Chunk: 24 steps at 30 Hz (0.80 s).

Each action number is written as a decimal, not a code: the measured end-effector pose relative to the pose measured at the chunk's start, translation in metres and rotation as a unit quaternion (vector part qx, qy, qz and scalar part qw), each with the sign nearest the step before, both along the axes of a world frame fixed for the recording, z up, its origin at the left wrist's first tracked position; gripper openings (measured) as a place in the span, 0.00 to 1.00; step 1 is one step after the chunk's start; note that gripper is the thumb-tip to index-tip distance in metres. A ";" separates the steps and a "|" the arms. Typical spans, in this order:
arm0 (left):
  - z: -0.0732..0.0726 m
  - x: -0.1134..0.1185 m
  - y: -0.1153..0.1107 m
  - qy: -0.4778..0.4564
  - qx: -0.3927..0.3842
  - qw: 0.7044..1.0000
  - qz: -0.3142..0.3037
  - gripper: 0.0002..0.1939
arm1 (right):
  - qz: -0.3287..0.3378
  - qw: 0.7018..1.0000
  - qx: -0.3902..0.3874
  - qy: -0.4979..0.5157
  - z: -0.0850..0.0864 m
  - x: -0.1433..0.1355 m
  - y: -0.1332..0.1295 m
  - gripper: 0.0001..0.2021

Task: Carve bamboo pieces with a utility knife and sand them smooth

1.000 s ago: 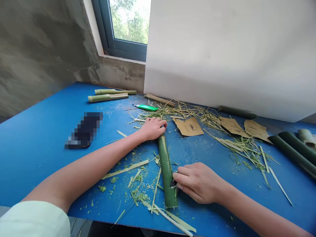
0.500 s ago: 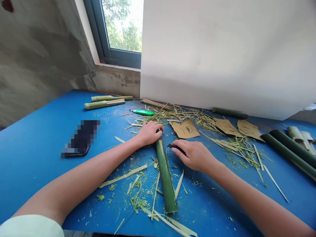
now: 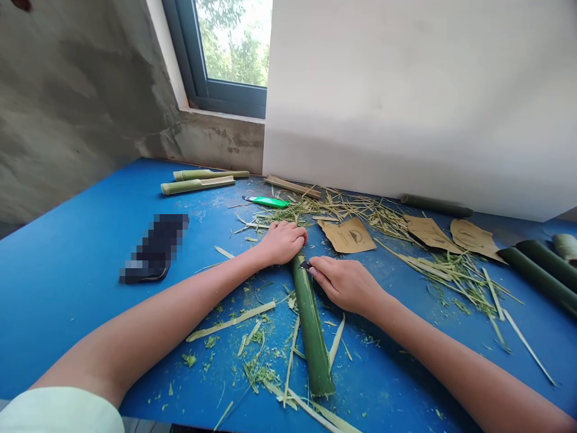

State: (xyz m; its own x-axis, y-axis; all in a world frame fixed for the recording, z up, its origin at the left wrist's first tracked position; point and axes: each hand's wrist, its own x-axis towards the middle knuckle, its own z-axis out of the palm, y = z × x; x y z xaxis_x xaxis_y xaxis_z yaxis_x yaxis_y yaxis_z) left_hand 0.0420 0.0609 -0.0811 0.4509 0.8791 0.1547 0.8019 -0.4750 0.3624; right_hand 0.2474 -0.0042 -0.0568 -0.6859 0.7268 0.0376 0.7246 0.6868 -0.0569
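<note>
A green bamboo tube [image 3: 312, 328] lies lengthwise in front of me, with a pale cut line running down its upper side. My left hand [image 3: 285, 242] is closed around its far end, hiding that end. In my right hand [image 3: 345, 281] is a small black-handled knife [image 3: 305, 264]; the fingers are closed on it and hide most of the handle. Its blade tip is at the cut line, just below my left hand. Pale bamboo strips [image 3: 337, 341] and green shavings [image 3: 259, 370] lie on both sides of the tube.
The blue table [image 3: 90, 240] carries a phone [image 3: 155, 249] at left and a green utility knife [image 3: 267, 202] behind my left hand. Split bamboo pieces [image 3: 198, 185] lie at the back left. Brown paper pieces [image 3: 347, 234], heaped strips and whole dark tubes [image 3: 541, 279] are to the right.
My right hand has brought the knife leftward onto the bamboo tube, from just beside it. My left hand stays at the far end. The whole view has shifted slightly.
</note>
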 end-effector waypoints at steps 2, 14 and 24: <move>0.000 0.000 0.000 0.006 -0.003 1.000 -0.002 0.19 | 0.018 1.000 -0.006 0.001 0.000 0.003 -0.003 0.19; 0.007 0.000 -0.005 0.022 -0.013 1.000 -0.007 0.19 | 0.082 0.995 -0.057 0.004 0.007 0.016 -0.024 0.18; -0.001 0.000 -0.002 0.001 -0.007 1.000 -0.004 0.18 | 0.170 0.983 -0.063 -0.013 0.008 0.042 -0.087 0.15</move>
